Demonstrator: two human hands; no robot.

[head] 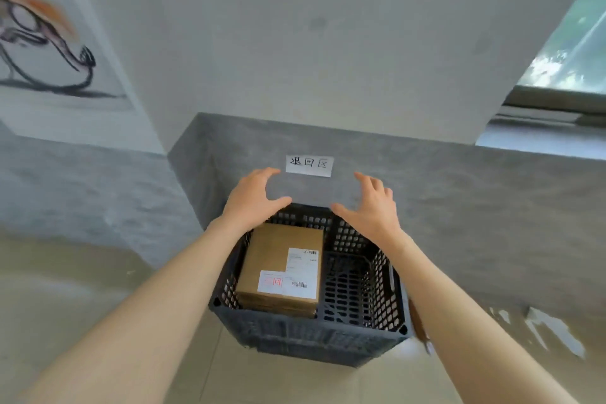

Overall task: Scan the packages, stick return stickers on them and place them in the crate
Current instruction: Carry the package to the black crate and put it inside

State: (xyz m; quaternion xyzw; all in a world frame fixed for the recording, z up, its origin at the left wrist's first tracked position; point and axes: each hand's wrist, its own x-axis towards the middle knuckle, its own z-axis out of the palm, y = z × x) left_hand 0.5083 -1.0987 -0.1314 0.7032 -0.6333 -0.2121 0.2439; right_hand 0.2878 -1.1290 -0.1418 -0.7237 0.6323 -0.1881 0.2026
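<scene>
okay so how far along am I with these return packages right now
One package already lies in the left half of the crate, with a return sticker on it beside its barcode label. Both hands are empty: left hand and right hand hover open above the crate. The crate's right half is bare. No other packages are in view, so what remains can't be told.

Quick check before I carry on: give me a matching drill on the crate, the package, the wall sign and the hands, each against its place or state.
Things:
1. crate
2. package
3. wall sign
4. hands: left hand, right hand

States:
A. open, holding nothing
B. on the floor against the wall
C. lying in the crate's left side
D. stuck on the grey wall

Pairs: 1-B, 2-C, 3-D, 4-A
</scene>
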